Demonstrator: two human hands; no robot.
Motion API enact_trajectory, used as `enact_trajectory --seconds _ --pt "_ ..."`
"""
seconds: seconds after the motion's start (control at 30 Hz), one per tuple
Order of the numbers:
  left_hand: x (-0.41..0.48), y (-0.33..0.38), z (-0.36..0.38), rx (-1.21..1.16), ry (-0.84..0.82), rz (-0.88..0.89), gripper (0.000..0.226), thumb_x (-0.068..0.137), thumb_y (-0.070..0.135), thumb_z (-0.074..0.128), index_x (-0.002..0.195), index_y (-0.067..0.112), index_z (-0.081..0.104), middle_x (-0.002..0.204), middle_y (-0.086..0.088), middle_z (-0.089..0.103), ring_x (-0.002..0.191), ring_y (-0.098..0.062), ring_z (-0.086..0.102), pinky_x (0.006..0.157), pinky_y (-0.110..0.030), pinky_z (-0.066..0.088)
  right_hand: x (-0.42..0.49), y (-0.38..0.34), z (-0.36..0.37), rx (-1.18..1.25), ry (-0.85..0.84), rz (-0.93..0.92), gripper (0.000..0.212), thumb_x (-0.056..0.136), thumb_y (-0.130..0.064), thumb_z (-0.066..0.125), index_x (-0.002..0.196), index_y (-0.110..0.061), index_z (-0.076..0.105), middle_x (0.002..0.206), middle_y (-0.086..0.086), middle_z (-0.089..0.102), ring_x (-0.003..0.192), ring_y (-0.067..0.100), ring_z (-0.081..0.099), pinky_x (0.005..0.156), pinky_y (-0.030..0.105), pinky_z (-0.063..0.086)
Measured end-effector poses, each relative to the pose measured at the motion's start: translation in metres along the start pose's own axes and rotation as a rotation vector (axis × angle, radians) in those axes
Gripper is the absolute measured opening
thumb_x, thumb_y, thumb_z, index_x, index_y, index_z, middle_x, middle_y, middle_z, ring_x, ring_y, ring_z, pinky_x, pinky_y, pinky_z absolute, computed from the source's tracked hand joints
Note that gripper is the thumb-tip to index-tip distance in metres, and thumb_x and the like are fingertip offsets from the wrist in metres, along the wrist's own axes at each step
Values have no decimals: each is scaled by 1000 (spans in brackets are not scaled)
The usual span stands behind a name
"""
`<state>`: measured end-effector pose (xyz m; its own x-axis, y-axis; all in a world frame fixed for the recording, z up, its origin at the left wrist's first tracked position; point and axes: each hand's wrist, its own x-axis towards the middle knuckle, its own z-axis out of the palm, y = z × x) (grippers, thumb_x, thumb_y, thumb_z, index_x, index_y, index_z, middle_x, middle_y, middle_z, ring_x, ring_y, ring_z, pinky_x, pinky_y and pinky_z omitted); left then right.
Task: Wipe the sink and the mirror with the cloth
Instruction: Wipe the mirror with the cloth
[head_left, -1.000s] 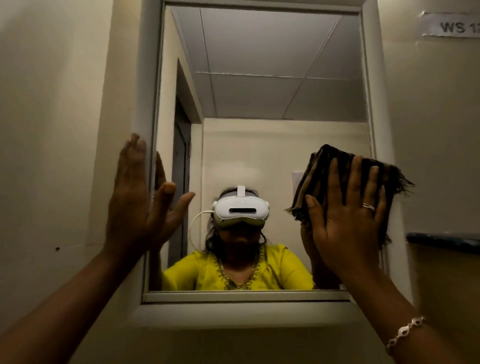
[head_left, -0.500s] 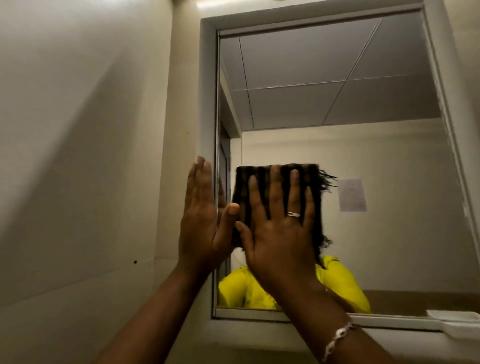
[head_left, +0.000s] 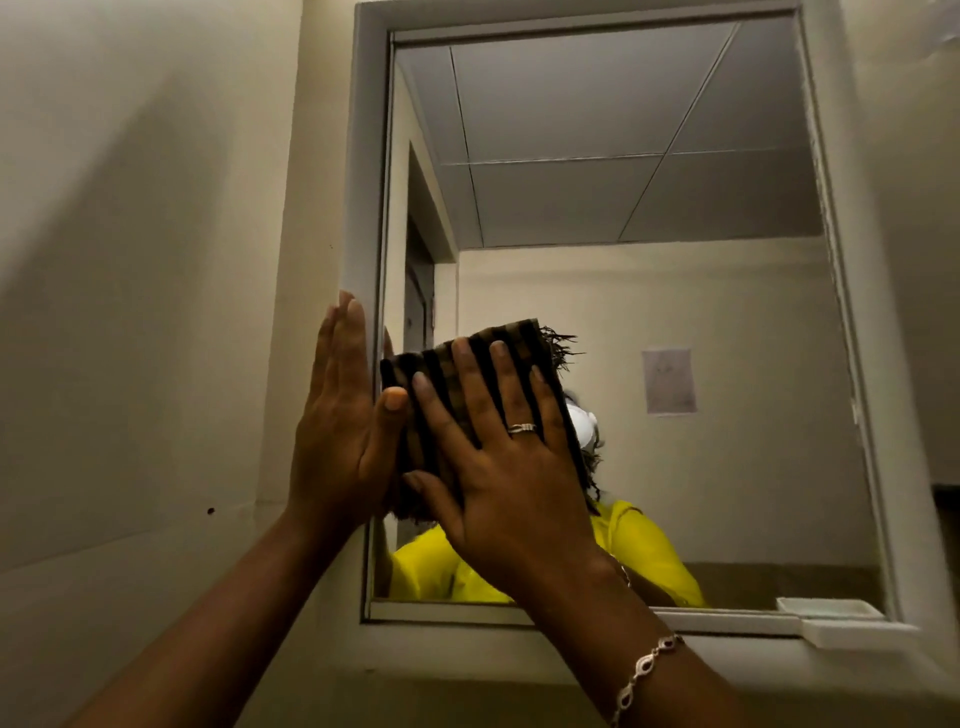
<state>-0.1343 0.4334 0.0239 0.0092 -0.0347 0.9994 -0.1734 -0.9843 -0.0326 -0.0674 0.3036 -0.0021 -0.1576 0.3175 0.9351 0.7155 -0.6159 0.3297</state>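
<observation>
Two grips are raised to the mirror (head_left: 649, 312). Your right grip (head_left: 511, 493) lies flat, fingers straight and spread, pressing the folded dark striped cloth (head_left: 522, 338) against the glass; nothing is curled round it. The cloth sits at about 8 o'clock on the glass, close to the frame's (head_left: 363, 156) upright on that side, its frayed fringe pointing to 2 o'clock. A ring (head_left: 522, 427) shows on that grip and a bracelet (head_left: 647, 670) on its wrist.

Your left grip (head_left: 340, 441) is likewise released: fingers straight and together, fingertips laid on the frame at 9 o'clock, holding nothing. Its thumb stands out just beside the cloth's 9 o'clock edge; contact there cannot be confirmed.

One container noted: a small white tray (head_left: 857, 631) on the ledge at the mirror's 5 o'clock corner. Its contents cannot be told from this angle.

Reflected in the glass: a yellow garment (head_left: 649, 551) at 6 o'clock, a paper notice (head_left: 669, 382) at 3 o'clock, ceiling panels (head_left: 597, 130) at 12 o'clock.
</observation>
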Motion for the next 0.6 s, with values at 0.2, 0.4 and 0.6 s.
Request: enact_trajectory --seconds 0.2,0.4,0.6 --pt "1 12 -3 100 23 65 100 85 72 8 140 -11 17 151 -25 15 141 -32 11 112 -9 1 -20 35 -15 -32 -40 -9 63 91 -54 33 146 -25 21 155 8 12 144 28 2 114 46 7" --pt "1 -58 35 478 -15 21 94 82 56 50 147 4 6 156 -10 -11 144 -25 -8 118 -30 -6 -41 72 -33 -66 -70 38 62 93 -56 25 147 -27 16 156 5 9 144 27 1 116 44 5" --pt "2 -86 52 487 -52 -38 97 80 58 50 148 7 3 157 -9 -9 144 -26 -9 118 -44 5 -69 119 -53 -145 -91 121 63 93 -57 20 147 -25 18 156 7 10 144 28 3 114 48 10"
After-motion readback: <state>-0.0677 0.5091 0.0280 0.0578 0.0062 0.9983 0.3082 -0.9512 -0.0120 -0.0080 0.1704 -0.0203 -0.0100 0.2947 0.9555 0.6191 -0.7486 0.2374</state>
